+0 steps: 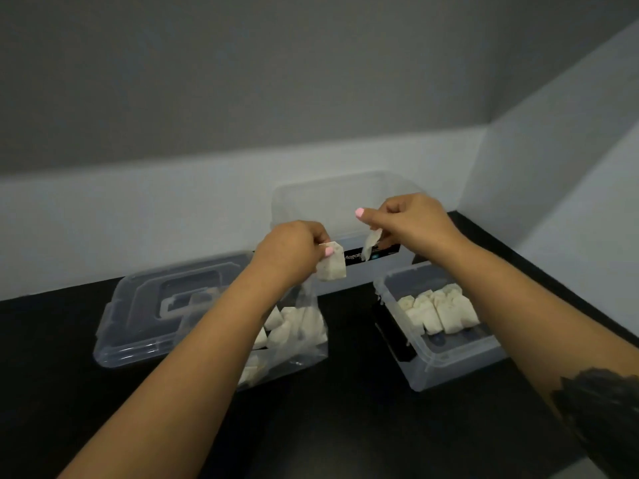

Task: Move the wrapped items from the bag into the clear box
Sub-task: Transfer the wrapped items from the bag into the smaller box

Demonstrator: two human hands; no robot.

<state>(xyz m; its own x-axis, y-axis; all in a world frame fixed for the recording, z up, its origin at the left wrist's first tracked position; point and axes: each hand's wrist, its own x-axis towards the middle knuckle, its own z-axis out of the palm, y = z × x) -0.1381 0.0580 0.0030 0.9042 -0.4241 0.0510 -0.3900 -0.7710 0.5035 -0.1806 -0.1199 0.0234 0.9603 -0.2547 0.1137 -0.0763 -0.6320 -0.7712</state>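
Note:
My left hand (294, 248) pinches a white wrapped item (333, 262) by its top, held in the air above the clear plastic bag (304, 344). The bag lies on the black counter with several more wrapped items inside. My right hand (403, 219) pinches another pale wrapped item (371, 242) that hangs down from its fingers, up and left of the clear box (446, 361). Inside that box, several wrapped items (439, 311) stand in a row at its far end.
A clear lid (138, 326) with a moulded handle lies flat at the left, partly under the bag. A larger clear container (342, 202) with a dark label stands against the white wall behind my hands. The black counter (345, 426) ends in a corner at the right.

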